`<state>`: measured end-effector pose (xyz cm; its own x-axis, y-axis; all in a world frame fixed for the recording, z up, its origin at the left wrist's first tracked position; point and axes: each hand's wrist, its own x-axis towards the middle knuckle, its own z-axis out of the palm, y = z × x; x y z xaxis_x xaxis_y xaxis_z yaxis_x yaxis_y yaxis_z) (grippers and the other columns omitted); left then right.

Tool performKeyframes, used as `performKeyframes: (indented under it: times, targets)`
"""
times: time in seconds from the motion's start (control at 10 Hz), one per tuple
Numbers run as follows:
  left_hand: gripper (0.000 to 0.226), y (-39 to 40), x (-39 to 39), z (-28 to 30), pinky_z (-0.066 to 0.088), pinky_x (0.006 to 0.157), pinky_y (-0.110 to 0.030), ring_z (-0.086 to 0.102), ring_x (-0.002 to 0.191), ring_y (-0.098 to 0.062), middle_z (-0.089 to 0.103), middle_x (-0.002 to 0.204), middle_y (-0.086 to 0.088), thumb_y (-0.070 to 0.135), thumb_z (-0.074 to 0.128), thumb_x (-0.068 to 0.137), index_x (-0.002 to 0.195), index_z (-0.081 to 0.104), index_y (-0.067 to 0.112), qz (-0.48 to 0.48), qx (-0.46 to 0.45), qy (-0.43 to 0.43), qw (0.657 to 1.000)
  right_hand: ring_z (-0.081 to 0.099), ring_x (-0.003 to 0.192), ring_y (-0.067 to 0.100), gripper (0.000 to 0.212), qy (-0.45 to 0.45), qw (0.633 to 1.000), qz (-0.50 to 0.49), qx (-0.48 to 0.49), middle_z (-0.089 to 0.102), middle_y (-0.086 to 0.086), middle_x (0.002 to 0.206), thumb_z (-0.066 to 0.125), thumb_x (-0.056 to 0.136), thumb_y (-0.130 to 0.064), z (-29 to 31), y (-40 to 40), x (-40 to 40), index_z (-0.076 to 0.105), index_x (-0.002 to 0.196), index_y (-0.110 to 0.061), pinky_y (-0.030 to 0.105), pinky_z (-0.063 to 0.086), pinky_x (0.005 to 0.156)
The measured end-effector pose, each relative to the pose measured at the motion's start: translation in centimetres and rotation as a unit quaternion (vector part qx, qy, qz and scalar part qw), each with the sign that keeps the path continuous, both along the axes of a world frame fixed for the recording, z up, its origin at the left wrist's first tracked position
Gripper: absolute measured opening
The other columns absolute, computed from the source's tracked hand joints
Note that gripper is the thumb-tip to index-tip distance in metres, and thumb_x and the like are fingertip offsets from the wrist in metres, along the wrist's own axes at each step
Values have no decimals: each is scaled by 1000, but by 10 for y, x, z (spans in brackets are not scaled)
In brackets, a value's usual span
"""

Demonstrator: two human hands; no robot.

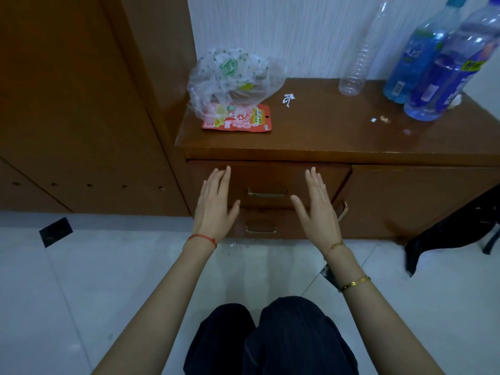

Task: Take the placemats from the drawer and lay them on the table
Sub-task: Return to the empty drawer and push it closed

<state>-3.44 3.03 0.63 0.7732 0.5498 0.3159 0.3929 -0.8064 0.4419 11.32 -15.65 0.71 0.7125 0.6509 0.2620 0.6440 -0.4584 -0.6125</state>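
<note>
both hands are held flat with straight fingers, gripping nothing, in front of a low wooden cabinet (324, 142). the left hand (215, 205) is seen at about 10 o'clock from the upper drawer's handle (267, 192), the right hand (318, 209) at about 3 o'clock from it; whether the fingertips touch the wood cannot be told. the upper drawer (270, 182) is shut, or very nearly, with a lower drawer (261, 226) at 6 o'clock from it. no placemats are in view. on the cabinet top, a plastic bag (232, 79) lies at 11 o'clock over a red packet (243, 121); a clear bottle (359, 63) and two blue bottles (433, 60) stand at 1 to 2 o'clock.
</note>
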Motion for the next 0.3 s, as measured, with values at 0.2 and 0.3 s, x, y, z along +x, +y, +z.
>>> performKeyframes:
  times: [0.2, 0.3]
  targets:
    - [67, 16, 9, 1, 28, 116, -47, 23, 145, -22, 36, 150, -8, 19, 60, 90, 149, 30, 11, -5, -5, -24, 1000, 0, 149, 8, 66, -17, 1000, 5, -16, 6, -5, 163, 47, 100, -38, 0, 8, 14, 16, 155, -17, 40, 14, 123]
    - [68, 16, 8, -4, 28, 116, -48, 20, 146, -20, 34, 152, -6, 19, 60, 90, 150, 28, 11, -13, -12, -33, 999, 1, 150, 10, 68, -33, 999, -2, -11, 8, -6, 163, 51, 99, -34, -2, 5, 15, 17, 155, -18, 38, 16, 122]
